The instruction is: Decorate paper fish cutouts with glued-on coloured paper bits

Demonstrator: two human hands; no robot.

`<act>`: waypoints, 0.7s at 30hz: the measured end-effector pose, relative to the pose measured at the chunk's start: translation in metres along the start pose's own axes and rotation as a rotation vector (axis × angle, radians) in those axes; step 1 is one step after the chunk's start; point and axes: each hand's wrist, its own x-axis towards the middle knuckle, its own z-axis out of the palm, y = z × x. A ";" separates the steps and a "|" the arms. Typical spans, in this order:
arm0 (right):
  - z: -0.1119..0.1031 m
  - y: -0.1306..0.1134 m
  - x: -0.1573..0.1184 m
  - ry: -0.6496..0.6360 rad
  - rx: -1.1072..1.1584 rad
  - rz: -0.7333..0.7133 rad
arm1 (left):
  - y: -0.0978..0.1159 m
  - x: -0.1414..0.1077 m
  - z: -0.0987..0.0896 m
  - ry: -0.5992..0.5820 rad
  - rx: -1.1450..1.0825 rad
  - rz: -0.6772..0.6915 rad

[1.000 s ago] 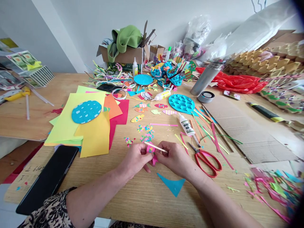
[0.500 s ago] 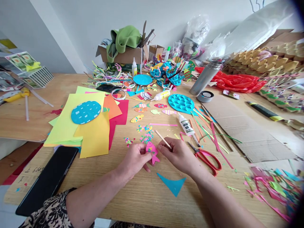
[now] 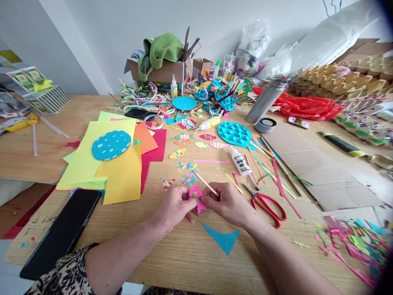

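Observation:
Between thumb and fingers, my left hand (image 3: 176, 203) grips a small pink paper fish (image 3: 194, 191) with bits of coloured paper on its body. My right hand (image 3: 227, 205) is closed around a thin pale stick (image 3: 206, 182) that points up and to the left. Its fingertips touch the fish near the tail; whether they hold a small piece there is hidden. Just beyond the hands lie small paper scraps (image 3: 189, 178) and round confetti dots (image 3: 166, 183). Several finished paper fish (image 3: 177, 153) rest farther back. A blue paper offcut (image 3: 223, 239) lies in front of my hands.
Red-handled scissors (image 3: 270, 207) and a glue bottle (image 3: 241, 162) lie to the right, near paper strips (image 3: 278, 176) and a cardboard sheet (image 3: 316, 164). At left are coloured sheets (image 3: 123, 180) and a black phone (image 3: 61, 233). A steel flask (image 3: 265, 100) stands behind.
My right hand has moved slightly left, bringing its fingertips against the pink fish. The stick has shifted left and lower with it. My left hand has stayed nearly still.

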 end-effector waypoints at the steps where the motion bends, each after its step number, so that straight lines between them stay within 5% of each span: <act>1: 0.000 -0.001 0.000 -0.003 0.004 -0.002 | 0.000 0.000 0.000 -0.001 -0.001 -0.001; 21: -0.003 0.012 0.005 -0.005 0.139 -0.011 | 0.007 -0.002 -0.001 -0.043 0.009 -0.031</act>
